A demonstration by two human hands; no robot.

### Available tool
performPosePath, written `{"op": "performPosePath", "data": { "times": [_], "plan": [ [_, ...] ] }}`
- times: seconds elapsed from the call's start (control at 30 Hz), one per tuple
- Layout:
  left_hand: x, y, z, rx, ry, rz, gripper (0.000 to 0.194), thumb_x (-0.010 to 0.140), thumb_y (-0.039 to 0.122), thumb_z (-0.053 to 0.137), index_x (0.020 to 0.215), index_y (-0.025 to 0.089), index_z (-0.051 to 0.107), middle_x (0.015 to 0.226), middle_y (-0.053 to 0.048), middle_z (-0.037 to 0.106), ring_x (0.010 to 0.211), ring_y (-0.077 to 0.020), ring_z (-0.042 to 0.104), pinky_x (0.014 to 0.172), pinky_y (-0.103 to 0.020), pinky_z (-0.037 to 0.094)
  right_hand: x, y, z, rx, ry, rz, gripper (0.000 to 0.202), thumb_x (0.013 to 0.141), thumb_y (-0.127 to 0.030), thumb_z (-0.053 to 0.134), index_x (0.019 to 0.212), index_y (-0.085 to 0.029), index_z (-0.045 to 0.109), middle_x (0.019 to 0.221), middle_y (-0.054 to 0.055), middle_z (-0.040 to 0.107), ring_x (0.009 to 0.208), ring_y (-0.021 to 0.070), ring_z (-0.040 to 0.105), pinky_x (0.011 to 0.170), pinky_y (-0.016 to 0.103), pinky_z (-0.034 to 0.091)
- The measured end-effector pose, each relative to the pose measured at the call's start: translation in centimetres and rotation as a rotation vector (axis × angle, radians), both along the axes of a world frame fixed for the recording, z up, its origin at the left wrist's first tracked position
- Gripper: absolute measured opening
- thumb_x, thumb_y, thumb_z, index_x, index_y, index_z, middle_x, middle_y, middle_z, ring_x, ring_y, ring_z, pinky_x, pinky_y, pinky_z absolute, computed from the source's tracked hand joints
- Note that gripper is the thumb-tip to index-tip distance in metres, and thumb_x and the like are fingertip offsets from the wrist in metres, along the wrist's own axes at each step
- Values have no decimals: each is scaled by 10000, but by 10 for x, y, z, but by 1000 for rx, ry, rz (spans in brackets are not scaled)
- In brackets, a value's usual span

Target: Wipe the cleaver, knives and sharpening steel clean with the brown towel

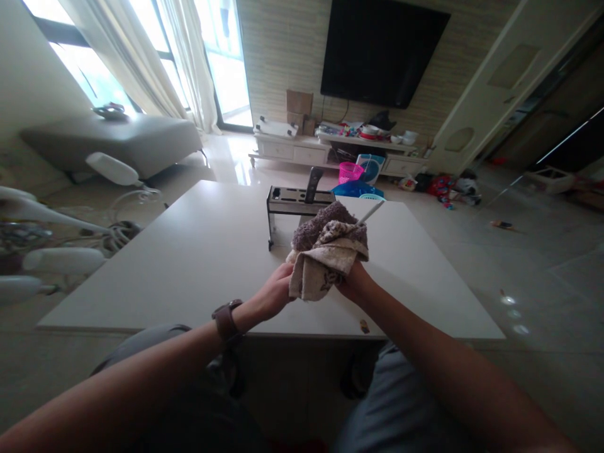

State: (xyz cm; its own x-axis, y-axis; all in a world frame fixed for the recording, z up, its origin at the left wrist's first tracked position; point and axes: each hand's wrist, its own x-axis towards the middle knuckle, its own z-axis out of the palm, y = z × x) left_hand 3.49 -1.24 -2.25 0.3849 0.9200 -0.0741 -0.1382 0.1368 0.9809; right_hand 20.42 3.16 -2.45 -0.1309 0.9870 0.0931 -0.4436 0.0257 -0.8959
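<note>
One white surface (189, 264) fills the middle of the frame and carries the work. It is approached from the lower edge of the frame by two bare forearms, so that both hands meet just above its near edge at centre.

One metal knife rack (295, 207) stands upright on the surface, just above centre. One dark handle (313, 184) projects from a slot in its top, stored blade-down, presumably for safety.

One brown-and-cream towel (328, 255) is bunched at centre frame, between the rack and the hands, and is held clear of the surface. It is wrapped around a slim pale implement (370, 212), of which one end protrudes toward the upper right. The cloth is kept between the skin and the implement. It appears to be a blade being wiped, though too little of it shows to be certain.

The left hand (274, 294) is closed at the lower left corner of the towel, its fingers curled on the cloth or on whatever lies within. One watch (227, 320) is worn on that wrist.

The right hand (353, 283) is largely covered by the towel; its fingers are hidden, and their grip is inferred only from the cloth gathered over them.
</note>
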Motion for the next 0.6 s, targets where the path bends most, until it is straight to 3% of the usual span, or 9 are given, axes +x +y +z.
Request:
{"op": "performPosePath", "data": {
  "times": [0.2,0.4,0.6],
  "plan": [
    [-1,7,-4,159,87,-12,239,745,317,590,577,184,486,522,41,389,507,-84,312,479,-233,231,1,2,16,-46,152,-43,375,684,-355,865,1014,-291,701,1000,-21,796,1027,222,748,982,371,615],
    [2,5,3,192,247,0,396,937,498,529,728,167,586,587,49,410,526,-94,342,488,-235,239,32,26,23,44,154,-114,308,698,-359,849,941,-258,690,958,-6,799,987,220,743,999,397,601],
    [3,-3,13,201,343,-26,426,931,552,563,765,162,611,623,45,426,558,-105,365,504,-247,263,61,45,38,93,171,-176,184,788,-358,771,941,-287,696,983,-23,806,1144,213,709,1045,382,580]
  ]
}}
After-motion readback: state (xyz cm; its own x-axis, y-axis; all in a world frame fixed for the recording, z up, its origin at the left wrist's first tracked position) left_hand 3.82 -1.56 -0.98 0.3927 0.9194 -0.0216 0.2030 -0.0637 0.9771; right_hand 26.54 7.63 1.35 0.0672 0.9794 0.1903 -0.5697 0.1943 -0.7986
